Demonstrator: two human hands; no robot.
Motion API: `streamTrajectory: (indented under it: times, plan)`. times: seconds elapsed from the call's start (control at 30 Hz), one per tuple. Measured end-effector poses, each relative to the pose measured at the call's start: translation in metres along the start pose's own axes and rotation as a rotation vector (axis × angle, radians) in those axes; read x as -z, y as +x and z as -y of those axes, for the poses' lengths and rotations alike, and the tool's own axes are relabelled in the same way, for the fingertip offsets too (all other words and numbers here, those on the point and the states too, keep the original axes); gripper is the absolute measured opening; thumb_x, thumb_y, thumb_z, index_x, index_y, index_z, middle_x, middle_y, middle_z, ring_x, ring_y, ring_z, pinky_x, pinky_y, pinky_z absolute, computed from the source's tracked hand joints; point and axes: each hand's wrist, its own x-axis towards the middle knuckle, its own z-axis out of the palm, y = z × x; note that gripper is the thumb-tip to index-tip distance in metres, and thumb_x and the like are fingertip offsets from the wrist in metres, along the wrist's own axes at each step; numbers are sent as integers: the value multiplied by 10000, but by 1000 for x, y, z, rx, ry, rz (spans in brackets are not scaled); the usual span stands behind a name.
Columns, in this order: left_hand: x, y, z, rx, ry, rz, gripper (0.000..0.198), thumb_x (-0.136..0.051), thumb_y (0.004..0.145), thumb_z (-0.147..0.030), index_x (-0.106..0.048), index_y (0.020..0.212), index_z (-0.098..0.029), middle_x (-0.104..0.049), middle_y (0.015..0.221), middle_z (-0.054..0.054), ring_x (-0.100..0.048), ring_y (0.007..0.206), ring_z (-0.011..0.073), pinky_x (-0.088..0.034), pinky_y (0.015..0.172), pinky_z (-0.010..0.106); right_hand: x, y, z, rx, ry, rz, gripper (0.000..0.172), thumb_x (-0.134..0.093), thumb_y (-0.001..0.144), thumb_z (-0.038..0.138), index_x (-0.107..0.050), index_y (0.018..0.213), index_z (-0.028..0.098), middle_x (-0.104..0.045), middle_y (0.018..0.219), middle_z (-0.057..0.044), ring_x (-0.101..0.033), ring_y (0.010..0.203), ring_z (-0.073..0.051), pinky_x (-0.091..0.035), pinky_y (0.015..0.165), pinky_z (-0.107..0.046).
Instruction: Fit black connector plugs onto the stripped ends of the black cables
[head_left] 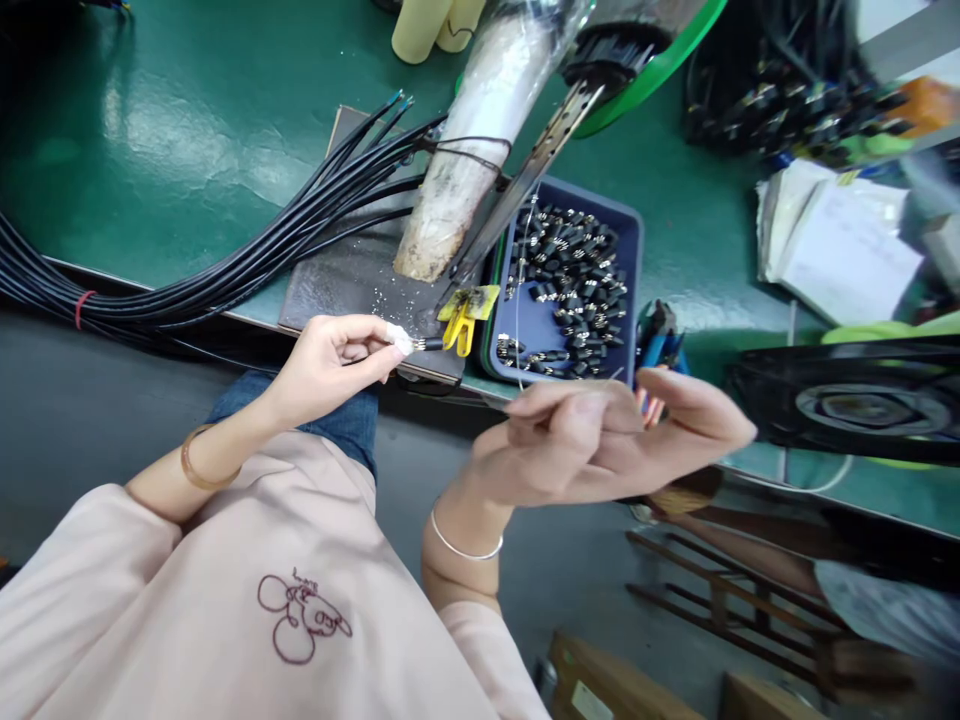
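Observation:
My left hand [337, 365] is closed in a pinch, with white material around a fingertip. It grips a small connector [429, 344] at its rear end, where a cable seems to join; the join is hidden by my fingers. The connector's black front part meets a yellow clip [459, 328] at the edge of a dark board [330, 290]. My right hand [585, 430] is raised in front of the blue bin, thumb and finger pinched on a thin solder wire [518, 340] that hangs from above. Beside the clip, a soldering iron [517, 190] slants down, its tip near the board.
A bundle of black cables [187, 295] lies across the left of the green table [187, 130]. A blue bin [636, 250] holds many black connectors. A plastic-wrapped tube [480, 120] leans over the board. Pliers [661, 335], papers [847, 240] and a fan [862, 400] are at the right.

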Motion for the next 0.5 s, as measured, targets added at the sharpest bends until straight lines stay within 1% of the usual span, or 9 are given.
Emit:
streamTrajectory:
  times: [0.03,0.1,0.13,0.2,0.27,0.3,0.37,0.5]
  plan:
    - [-1,1,1,-11,-2,-11,212,-725,796,-331,-691,758,-125,-622,611,-2,-559,539,72,-481,529,171,1,0,-1,-21,-27,23,178,-572,942,221,-635,1102,262,-602,652,84,-453,360,-34,-310,350,-177]
    - [-2,4,2,-26,0,-30,202,-730,782,-319,-694,745,-124,-628,622,-1,-539,536,67,-466,523,171,4,-3,-3,-70,-116,133,189,-569,942,170,-616,1110,242,-696,775,55,-611,455,-69,-427,379,-182]
    - [-2,6,2,-30,2,-34,200,-733,775,-317,-696,741,-123,-635,633,1,-534,539,67,-461,523,172,5,-5,-4,-67,-167,197,174,-587,931,150,-621,1083,228,-723,818,39,-678,533,-95,-504,434,-201]
    - [-2,9,1,-35,7,-29,200,-737,766,-316,-696,735,-123,-648,659,6,-535,556,70,-458,534,178,7,-10,-6,19,-262,322,148,-648,885,114,-638,996,211,-754,879,7,-754,715,-147,-610,603,-255]
    - [-2,11,0,-44,17,-26,198,-739,760,-310,-689,720,-122,-649,676,8,-539,575,73,-451,546,182,6,-13,-8,142,-329,417,153,-686,847,90,-639,929,210,-769,935,-16,-763,840,-167,-629,731,-280]
    - [-3,12,-1,-50,22,-28,196,-740,757,-302,-684,710,-121,-645,677,7,-537,582,73,-445,550,182,5,-13,-9,189,-345,443,158,-686,840,81,-631,910,211,-771,958,-24,-760,870,-166,-627,762,-279]
    - [-3,14,-1,-57,34,-34,185,-739,754,-281,-672,696,-119,-627,668,2,-527,585,71,-430,553,182,2,-13,-10,235,-357,456,172,-671,837,59,-608,890,211,-771,978,-33,-752,874,-152,-623,771,-259]
    - [-4,18,-2,-53,54,-38,156,-711,759,-249,-652,691,-122,-585,642,-10,-487,565,65,-404,534,181,-2,-11,-13,239,-350,449,191,-643,836,37,-573,875,210,-761,981,-49,-744,854,-145,-629,750,-252]
